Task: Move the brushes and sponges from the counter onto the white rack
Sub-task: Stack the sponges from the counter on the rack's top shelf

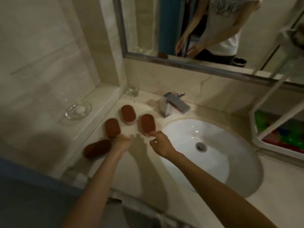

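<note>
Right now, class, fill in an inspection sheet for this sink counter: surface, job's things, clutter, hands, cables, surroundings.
Surface: beige marble counter, white basin.
Job's things: four brown oval sponges left of the basin; white rack at right, holding colourful items.
Clutter: glass soap dish, drinking glass.
Hands: left hand at one sponge's near end; right hand fingertip touching another; neither grip closed on one.
Cables: nothing seen.
Surroundings: faucet, mirror, tiled wall.

Four oval sponges with rusty-brown tops, one of them showing a pale pinkish-white base, lie on a veined beige marble counter. The round ceramic basin is glossy white; the white wire rack holds green, red and blue items.
</note>
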`<state>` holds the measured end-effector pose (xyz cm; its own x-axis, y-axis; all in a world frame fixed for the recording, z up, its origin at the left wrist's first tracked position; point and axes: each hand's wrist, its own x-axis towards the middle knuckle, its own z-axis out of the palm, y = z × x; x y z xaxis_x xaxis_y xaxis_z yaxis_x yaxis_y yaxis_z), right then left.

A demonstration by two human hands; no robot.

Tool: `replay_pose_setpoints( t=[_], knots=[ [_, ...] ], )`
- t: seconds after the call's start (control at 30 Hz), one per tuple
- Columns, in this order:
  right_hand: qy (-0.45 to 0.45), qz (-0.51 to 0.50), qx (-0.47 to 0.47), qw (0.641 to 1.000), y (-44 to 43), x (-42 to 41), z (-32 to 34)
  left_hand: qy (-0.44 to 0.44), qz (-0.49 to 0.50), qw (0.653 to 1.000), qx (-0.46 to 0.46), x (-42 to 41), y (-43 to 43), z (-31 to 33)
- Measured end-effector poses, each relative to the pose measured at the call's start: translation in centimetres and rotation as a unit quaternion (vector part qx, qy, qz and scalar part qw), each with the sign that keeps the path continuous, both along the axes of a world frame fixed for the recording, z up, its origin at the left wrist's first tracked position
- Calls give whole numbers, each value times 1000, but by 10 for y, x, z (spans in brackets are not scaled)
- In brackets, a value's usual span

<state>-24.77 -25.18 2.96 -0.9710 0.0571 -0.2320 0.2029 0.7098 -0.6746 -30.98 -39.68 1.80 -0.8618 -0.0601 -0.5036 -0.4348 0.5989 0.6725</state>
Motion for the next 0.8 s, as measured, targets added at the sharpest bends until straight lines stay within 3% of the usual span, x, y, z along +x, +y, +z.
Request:
replay_pose_setpoints(
  t=[0.13, 0.23, 0.4, 0.53, 0.63, 0.8],
  knots=[
    [-17, 34, 75, 996, -23, -30, -27, 69, -4, 992, -103, -24, -28, -15],
    [-40, -50, 85, 994, -31, -57, -35, 100, 20, 989, -111, -44, -34, -22],
    [-24, -175, 132, 975, -26, -89, -46, 72, 27, 982, -170, -75, -40, -44],
    [-101, -211, 120, 965, -13, -106, -58, 54, 20, 980, -190, -90, -40, -54],
    [-122, -220, 77, 965, -7, -112, -62, 31, 38, 984, -170, -97, -38, -55],
    [-101, -221, -44, 969, -12, -105, -60, 42, 141, 988, -51, -91, -15, -45]
  ],
)
